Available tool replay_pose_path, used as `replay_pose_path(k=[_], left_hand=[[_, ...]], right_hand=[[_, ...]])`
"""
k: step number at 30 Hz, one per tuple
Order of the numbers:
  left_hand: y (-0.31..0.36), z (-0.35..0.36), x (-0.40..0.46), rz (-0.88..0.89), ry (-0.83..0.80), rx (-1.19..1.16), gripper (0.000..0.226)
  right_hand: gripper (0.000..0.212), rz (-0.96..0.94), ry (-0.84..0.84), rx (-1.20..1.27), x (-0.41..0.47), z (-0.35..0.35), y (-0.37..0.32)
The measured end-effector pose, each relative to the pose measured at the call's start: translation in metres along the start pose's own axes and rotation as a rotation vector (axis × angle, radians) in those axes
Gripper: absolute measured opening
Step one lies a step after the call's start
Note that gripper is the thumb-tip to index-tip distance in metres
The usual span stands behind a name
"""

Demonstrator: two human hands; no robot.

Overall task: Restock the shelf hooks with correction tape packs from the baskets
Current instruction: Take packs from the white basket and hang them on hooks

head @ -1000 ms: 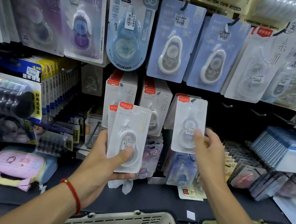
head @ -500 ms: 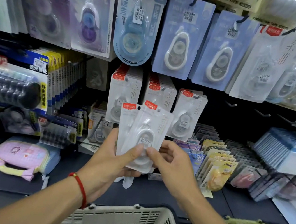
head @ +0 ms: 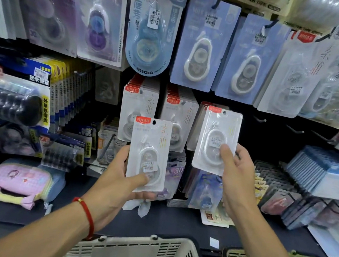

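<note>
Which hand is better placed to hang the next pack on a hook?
Right. The right hand holds its white pack raised against the third row of matching packs, hang hole near the hook. The left hand holds its pack lower, in front of the hung rows.

Both arms reach forward and up, forearms bare. Left hand [head: 119, 177] grip: thumb across front of a pack [head: 149, 153], fingers curled behind it, red cord on the wrist. Right hand [head: 236, 178] raised higher, thumb and fingers pinch a second pack [head: 216, 139].
</note>
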State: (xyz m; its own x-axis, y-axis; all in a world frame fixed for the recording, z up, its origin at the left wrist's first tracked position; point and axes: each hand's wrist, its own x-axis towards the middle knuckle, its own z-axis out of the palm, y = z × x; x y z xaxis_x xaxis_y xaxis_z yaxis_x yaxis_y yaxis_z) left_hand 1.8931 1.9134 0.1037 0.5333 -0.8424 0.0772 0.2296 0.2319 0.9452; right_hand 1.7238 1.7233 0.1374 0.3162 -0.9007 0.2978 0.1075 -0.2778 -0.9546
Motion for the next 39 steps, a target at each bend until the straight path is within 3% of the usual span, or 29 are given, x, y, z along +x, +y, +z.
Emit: replay_pose_path(k=[7,11,15,18,20,23,25,30,36,39], left_hand=[[0.000,-0.001,0.001,-0.003,0.006,0.004,0.060],[0.001,0.000,0.001,-0.002,0.013,-0.003,0.058],[0.001,0.001,0.001,-0.007,0.015,-0.010,0.061],[0.002,-0.001,0.000,-0.003,0.014,-0.017,0.062],[0.002,-0.002,0.000,0.003,0.015,-0.020,0.063],[0.002,-0.002,0.000,0.013,0.012,-0.024,0.062],[0.002,-0.003,0.000,0.023,0.006,-0.025,0.061],[0.001,-0.008,0.000,0.042,-0.011,-0.018,0.052],[-0.004,-0.015,0.005,0.021,0.020,-0.003,0.051],[-0.004,-0.014,0.006,0.005,0.030,-0.004,0.044]], right_hand=[[0.060,-0.052,0.044,0.008,0.000,-0.001,-0.001],[0.041,-0.086,0.080,-0.020,0.001,-0.003,0.001],[0.039,-0.093,0.074,-0.069,0.008,-0.007,0.005],[0.048,-0.086,0.075,-0.362,0.009,-0.011,0.016],[0.050,-0.227,0.096,-0.665,0.008,-0.014,0.024],[0.047,-0.554,-0.071,-0.875,0.016,-0.008,0.031],[0.045,-0.615,-0.185,-0.984,0.031,0.002,0.033],[0.055,-0.538,-0.187,-1.229,0.068,0.034,0.045],[0.072,-0.466,-0.219,-1.339,0.120,0.056,0.047],[0.070,-0.412,-0.277,-1.337,0.127,0.053,0.044]])
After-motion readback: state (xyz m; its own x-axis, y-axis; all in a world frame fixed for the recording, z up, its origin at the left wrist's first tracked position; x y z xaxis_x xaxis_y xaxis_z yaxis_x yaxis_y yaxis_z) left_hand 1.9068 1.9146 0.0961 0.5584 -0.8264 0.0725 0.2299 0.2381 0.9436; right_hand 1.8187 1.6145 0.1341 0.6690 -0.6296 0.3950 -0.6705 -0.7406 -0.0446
